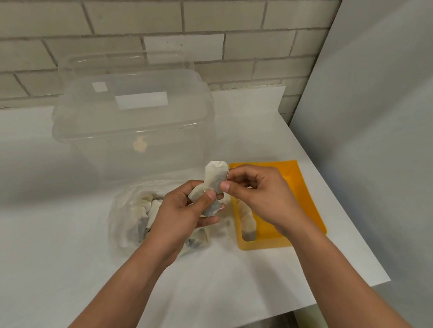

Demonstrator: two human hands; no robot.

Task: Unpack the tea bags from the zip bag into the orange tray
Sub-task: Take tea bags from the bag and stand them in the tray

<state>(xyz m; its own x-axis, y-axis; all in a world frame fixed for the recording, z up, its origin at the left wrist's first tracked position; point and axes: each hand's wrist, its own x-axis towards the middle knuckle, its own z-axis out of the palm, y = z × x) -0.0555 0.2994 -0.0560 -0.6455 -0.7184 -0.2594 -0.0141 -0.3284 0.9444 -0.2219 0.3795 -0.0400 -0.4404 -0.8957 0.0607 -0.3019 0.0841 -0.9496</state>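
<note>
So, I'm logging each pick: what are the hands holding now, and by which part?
A tea bag, held upright between both hands: the right hand pinches its right edge, and the left hand grips its lower part under the thumb.

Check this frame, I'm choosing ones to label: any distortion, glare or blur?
Head view: wide-angle distortion bends the brick wall courses; white glare patches sit on the clear container; a soft shadow lies on the table left of it; the left hand, right hand and the tea bag they hold look sharp; the zip bag looks hazy.
</note>
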